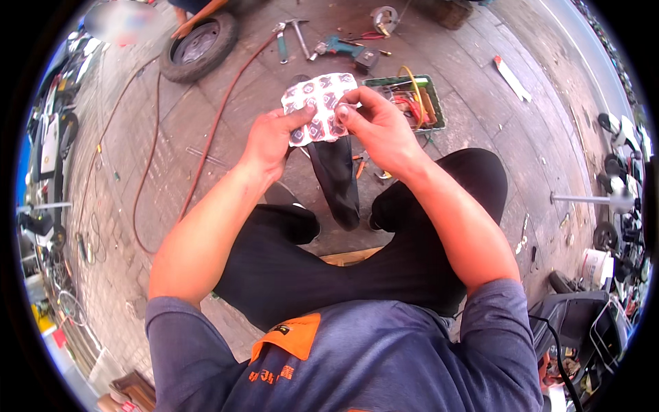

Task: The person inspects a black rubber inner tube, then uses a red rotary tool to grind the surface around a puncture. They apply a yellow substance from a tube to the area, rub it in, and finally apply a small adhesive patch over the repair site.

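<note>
I see bright, even daylight with only soft shadows under my knees. Picture is sharp at the centre; toward the rim straight lines bend strongly, and a blurred patch sits at eleven o'clock.

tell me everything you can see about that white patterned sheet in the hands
The sheet is thin, white and flexible-looking, covered in rows of dark rounded patches. It is held up in front of the person, above the knees, slightly curled. The left hand pinches its lower left edge, and the right hand grips its right side with the thumb on its face. A black rubber strip hangs just below it.
</note>
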`<state>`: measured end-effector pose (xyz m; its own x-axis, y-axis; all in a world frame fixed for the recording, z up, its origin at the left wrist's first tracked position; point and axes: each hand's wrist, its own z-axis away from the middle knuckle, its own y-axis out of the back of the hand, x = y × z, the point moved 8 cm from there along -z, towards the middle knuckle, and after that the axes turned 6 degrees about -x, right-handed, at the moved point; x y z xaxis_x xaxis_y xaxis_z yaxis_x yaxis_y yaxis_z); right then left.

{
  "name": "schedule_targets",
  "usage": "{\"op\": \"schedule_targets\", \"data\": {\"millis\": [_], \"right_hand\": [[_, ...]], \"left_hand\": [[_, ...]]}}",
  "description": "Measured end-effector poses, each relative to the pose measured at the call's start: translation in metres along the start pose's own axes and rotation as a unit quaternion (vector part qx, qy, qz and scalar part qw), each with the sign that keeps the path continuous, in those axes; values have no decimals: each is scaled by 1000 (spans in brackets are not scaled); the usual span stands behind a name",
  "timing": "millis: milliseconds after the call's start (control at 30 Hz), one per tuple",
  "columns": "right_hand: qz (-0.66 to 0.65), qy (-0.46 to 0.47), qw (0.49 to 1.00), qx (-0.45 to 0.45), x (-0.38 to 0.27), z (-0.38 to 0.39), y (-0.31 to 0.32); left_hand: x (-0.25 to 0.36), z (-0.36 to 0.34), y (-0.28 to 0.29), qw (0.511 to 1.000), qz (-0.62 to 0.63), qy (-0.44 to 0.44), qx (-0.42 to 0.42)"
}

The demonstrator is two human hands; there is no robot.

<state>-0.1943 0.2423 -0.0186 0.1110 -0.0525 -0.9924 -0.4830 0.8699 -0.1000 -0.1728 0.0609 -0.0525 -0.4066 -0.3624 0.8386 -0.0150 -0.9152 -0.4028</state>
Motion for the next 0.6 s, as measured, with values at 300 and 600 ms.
{"op": "schedule_targets", "data": {"millis": [300, 600], "right_hand": [[22, 120, 954, 273, -40, 7, 105], [349, -54, 855, 380, -37, 17, 332]], "left_hand": [[6, 6, -1, 996, -74, 13, 42], [6, -2, 0, 993, -107, 31, 44]]}}
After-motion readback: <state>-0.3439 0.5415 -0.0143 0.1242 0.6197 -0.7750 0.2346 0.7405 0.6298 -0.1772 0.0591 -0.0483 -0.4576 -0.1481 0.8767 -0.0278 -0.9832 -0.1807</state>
